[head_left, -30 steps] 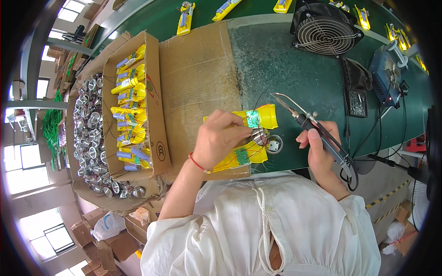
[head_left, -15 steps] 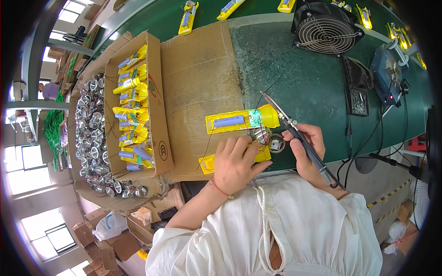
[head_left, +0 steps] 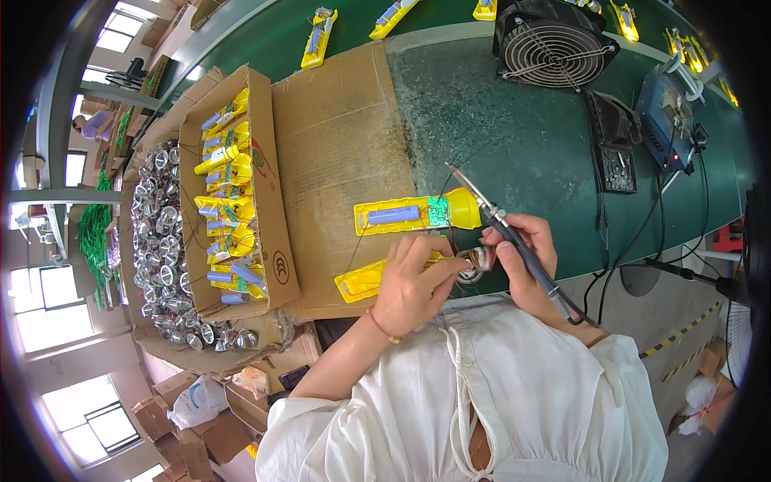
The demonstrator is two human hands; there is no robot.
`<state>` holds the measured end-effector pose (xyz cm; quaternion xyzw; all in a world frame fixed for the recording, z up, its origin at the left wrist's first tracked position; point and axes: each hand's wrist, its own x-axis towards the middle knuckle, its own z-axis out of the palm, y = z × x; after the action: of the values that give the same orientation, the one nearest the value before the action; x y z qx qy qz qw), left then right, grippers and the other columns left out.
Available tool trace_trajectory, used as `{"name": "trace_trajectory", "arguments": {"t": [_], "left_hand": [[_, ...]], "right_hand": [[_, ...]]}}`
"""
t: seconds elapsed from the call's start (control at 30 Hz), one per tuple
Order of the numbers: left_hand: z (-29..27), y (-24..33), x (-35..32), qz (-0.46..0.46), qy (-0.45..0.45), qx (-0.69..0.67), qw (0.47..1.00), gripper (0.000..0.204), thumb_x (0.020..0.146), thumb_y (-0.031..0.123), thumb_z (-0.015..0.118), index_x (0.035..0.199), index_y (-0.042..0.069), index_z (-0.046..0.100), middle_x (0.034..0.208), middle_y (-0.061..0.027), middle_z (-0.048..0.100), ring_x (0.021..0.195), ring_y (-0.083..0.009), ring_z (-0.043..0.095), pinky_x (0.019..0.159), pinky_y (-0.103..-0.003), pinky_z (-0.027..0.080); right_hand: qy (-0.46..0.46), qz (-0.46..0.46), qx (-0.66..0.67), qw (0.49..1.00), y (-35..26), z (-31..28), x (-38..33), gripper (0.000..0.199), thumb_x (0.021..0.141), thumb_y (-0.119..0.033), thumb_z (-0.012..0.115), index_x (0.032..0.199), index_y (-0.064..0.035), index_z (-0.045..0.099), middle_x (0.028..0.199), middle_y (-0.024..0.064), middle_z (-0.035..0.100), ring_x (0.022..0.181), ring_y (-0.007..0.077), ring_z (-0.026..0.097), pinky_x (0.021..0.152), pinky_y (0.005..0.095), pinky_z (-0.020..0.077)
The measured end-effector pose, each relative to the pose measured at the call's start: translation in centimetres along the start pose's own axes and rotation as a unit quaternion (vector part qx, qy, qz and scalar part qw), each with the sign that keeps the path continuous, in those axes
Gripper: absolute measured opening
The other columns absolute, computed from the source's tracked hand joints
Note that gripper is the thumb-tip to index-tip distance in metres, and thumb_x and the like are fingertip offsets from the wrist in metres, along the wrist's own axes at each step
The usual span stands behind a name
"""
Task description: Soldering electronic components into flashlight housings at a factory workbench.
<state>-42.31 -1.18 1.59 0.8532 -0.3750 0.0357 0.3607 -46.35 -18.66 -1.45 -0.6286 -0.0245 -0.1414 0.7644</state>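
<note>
My left hand (head_left: 411,283) lies over a yellow half-shell housing (head_left: 359,281), its thumb and forefinger pinched at the rim of a shiny metal lamp reflector (head_left: 474,271). In my right hand (head_left: 528,251) is a soldering iron (head_left: 522,249), its tip pointing up and left over the mat. My right fingertips are close beside the reflector; whether they touch it I cannot tell. Just beyond my hands lies a second yellow flashlight housing (head_left: 464,209) with a blue-purple battery cell (head_left: 393,215) and a green circuit board (head_left: 438,212). Thin dark and red wires run from it.
At left stands a cardboard box (head_left: 277,233) of yellow housings, beside a tray of reflectors (head_left: 166,241). A black fan (head_left: 554,52) and a blue soldering station (head_left: 665,116) stand at the back right. Cardboard (head_left: 329,120) covers part of the green bench. Cables hang at right.
My left fingers have moved right and closed at the reflector. The reflector has tipped and dropped slightly toward me. The soldering iron stays in my right hand. The whole view has shifted a little.
</note>
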Motion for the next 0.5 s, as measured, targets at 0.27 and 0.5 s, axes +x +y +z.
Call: {"name": "trace_trajectory", "arguments": {"t": [0.27,0.5], "left_hand": [[-2.5,0.3,-0.2,0.045,0.020,-0.066,0.997,0.015,0.056,0.005,0.065,0.070,0.007,0.060,0.078,-0.0052,0.056,0.070,-0.0252,0.053,0.067,-0.035,0.041],[-4.0,-2.2,0.5,-0.095,0.085,0.014,0.992,0.019,0.068,-0.001,0.065,0.087,0.003,0.065,0.078,-0.0079,0.061,0.068,-0.0198,0.057,0.062,-0.029,0.046]], "right_hand": [[0.038,0.024,0.052,0.998,-1.7,-0.6,-0.1,0.032,0.087,-0.014,0.052,0.111,0.0014,0.039,0.086,0.0125,0.055,0.063,0.0105,0.051,0.056,0.0227,0.0446],[0.011,0.050,0.079,0.996,-1.1,0.3,-0.9,0.034,0.087,-0.011,0.049,0.116,-0.0007,0.033,0.092,0.0133,0.053,0.077,0.0164,0.059,0.047,0.0197,0.0482]]}}
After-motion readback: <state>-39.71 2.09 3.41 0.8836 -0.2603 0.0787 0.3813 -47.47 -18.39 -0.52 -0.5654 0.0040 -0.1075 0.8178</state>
